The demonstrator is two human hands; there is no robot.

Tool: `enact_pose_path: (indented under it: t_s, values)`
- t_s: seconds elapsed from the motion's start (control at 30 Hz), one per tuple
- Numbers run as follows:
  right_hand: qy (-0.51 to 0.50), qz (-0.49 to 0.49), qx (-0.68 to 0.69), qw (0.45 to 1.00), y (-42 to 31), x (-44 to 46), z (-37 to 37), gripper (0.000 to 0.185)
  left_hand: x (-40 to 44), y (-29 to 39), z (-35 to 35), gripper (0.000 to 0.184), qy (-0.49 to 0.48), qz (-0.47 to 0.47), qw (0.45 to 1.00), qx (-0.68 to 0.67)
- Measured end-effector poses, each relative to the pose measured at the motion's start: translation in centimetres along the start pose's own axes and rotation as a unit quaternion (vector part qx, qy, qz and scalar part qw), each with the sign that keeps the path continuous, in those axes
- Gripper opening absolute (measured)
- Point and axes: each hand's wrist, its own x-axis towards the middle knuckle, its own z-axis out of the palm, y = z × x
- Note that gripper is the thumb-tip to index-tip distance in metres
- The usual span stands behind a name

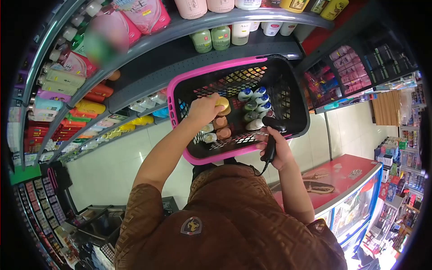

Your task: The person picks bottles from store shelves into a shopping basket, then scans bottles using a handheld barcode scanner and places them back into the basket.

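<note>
Scanner [270, 150] rests in the right hand's [282, 150] loose grip, its head above the basket's [216, 67] near edge. Farther in, a yellow-topped bottle [223, 102] stands among the others, directly under the left hand [204, 110], whose grip looks closed on its top. Handling this bottle appears the step in hand, and moving it would call for clearing the neighbouring brown caps [220, 122], below the shelf [180, 67] beyond.

Left fingers [217, 98] partly cover a yellow cap [223, 102]; its container below is hidden. Right fingers [277, 136] partly obscure the black scanner [270, 148]. Left and beyond the left fingers, a pink pack [129, 28] is partly blurred.
</note>
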Motion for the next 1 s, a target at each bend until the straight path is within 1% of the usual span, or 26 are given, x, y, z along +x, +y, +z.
enact_pose_path:
  t_s: [0.03, 0.1, 0.23, 0.3, 0.33, 0.4, 0.47, 0.5, 0.63, 0.7, 0.77, 0.83, 0.9, 0.93, 0.97, 1.0]
  values:
    - [0.0, 0.002, -0.003, 1.0, -0.2, 0.1, -0.1, 0.043, 0.4, -0.2, 0.9, 0.038, 0.001, -0.003, 1.0, -0.002]
    - [-0.011, 0.017, -0.019, 1.0, -0.4, 0.0, -0.4, 0.042, 1.2, -0.7, 2.7, 0.036, -0.031, -0.025, 0.998, 0.048]
    - [-0.005, 0.016, -0.03, 0.999, -1.3, -0.3, -1.0, 0.042, 3.1, -3.3, 6.6, 0.035, -0.034, -0.022, 0.998, 0.045]
    - [0.004, 0.018, -0.034, 0.999, -1.6, -0.4, -1.4, 0.042, 3.8, -4.1, 7.9, 0.035, -0.127, -0.068, 0.988, 0.056]
    - [0.015, 0.015, -0.035, 0.999, -1.7, -0.3, -1.7, 0.041, 3.9, -4.5, 8.7, 0.035, -0.127, -0.07, 0.988, 0.052]
    - [0.027, 0.012, -0.039, 0.999, -1.9, -0.2, -1.8, 0.04, 4.2, -5.3, 10.3, 0.033, -0.159, -0.065, 0.982, 0.078]
    - [0.032, 0.01, -0.04, 0.999, -2.2, -0.5, -1.8, 0.039, 4.5, -6.5, 12.8, 0.033, -0.174, -0.08, 0.98, 0.058]
    - [0.033, 0.009, -0.044, 0.998, -2.3, -0.4, -1.8, 0.039, 4.7, -6.7, 13.0, 0.034, -0.189, -0.094, 0.977, 0.043]
    - [0.031, 0.013, -0.042, 0.999, -2.1, -0.3, -1.8, 0.039, 3.9, -7.3, 13.6, 0.037, -0.195, -0.099, 0.975, 0.035]
    - [0.024, 0.012, -0.047, 0.999, -2.3, 0.0, -1.2, 0.039, 3.8, -7.6, 13.5, 0.045, -0.176, -0.125, 0.976, -0.001]
    - [0.032, 0.023, -0.058, 0.998, -2.0, 0.3, -0.1, 0.039, 3.8, -8.2, 13.3, 0.045, -0.174, -0.127, 0.977, -0.006]
    - [0.013, 0.029, -0.062, 0.998, -1.6, 0.9, 1.1, 0.04, 2.7, -8.6, 11.9, 0.046, -0.172, -0.134, 0.976, -0.005]
    - [-0.03, 0.036, -0.066, 0.997, -0.8, 2.1, 2.3, 0.042, 0.8, -8.2, 9.7, 0.041, -0.019, -0.063, 0.998, -0.019]
    - [-0.036, 0.044, -0.072, 0.996, -0.5, 2.3, 3.4, 0.042, -0.8, -6.6, 6.9, 0.034, 0.057, -0.038, 0.997, -0.038]
    - [-0.047, 0.046, -0.074, 0.995, 0.0, 2.5, 4.3, 0.042, -2.4, -5.7, 4.5, 0.034, 0.063, -0.045, 0.997, -0.031]
    - [-0.05, 0.05, -0.095, 0.993, 0.3, 2.8, 5.4, 0.042, -3.7, -5.2, 2.1, 0.03, 0.094, -0.025, 0.991, -0.092]
